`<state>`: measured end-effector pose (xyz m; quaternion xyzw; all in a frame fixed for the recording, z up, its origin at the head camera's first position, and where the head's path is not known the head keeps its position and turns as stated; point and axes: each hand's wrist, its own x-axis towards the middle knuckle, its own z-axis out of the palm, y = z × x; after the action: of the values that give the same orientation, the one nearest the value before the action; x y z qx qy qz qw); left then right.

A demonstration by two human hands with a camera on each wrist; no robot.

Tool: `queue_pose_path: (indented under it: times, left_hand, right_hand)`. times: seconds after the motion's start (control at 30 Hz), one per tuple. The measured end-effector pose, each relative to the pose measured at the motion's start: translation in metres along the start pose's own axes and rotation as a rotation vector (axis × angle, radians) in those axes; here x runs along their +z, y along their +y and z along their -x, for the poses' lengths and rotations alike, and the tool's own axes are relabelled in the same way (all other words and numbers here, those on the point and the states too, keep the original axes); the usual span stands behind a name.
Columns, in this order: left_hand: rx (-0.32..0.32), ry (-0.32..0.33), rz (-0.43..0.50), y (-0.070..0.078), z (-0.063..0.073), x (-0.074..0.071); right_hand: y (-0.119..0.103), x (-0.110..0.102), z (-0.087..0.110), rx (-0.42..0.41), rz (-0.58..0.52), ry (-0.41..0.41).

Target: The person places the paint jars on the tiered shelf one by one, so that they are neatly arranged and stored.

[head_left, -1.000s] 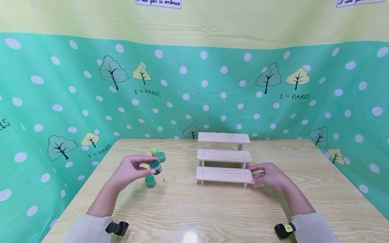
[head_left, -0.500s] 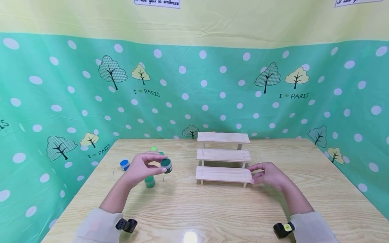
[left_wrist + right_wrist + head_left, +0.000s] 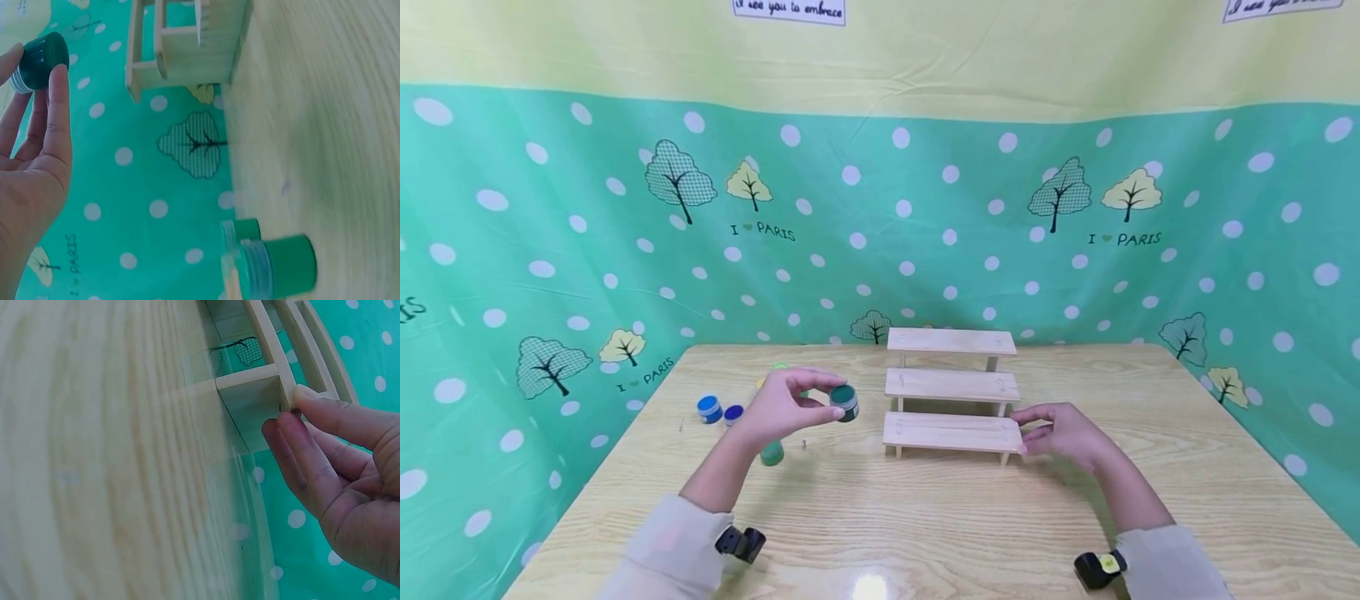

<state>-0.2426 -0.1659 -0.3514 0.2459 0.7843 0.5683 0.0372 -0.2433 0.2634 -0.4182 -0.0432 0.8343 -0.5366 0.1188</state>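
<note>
One green and yellow cloth backdrop (image 3: 880,275), printed with dots and trees, behind one wood-grained table (image 3: 925,517). One three-tier wooden stand (image 3: 952,385), upright on the tabletop. Two hands: right hand (image 3: 1066,433), thumb and fingers pinching the right end of the stand's lowest shelf (image 3: 952,432); left hand (image 3: 786,406), thumb and fingers gripping one dark green jar (image 3: 844,403) in mid-air, left of the stand and apart from it. Standing farther left: green jar (image 3: 772,453), blue jar (image 3: 709,409), dark blue jar (image 3: 733,413).
</note>
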Motion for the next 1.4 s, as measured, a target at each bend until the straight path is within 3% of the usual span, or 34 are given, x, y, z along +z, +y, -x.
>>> queue_pose_path:
  times: [0.23, 0.53, 1.07, 1.4]
  left_hand:
    - [0.043, -0.041, 0.036, 0.009, -0.011, 0.012]
    - [0.070, -0.049, 0.079, 0.016, -0.026, 0.029]
    - [0.149, -0.001, 0.110, 0.026, -0.053, 0.055]
    - [0.129, 0.034, 0.135, 0.032, -0.070, 0.073]
  right_hand:
    - [0.000, 0.000, 0.000, -0.003, 0.007, 0.002]
    - [-0.002, 0.000, 0.003, -0.006, 0.025, 0.002]
    - [-0.005, 0.000, 0.006, -0.016, 0.032, -0.005]
    - [-0.003, 0.000, 0.005, -0.019, 0.024, -0.010]
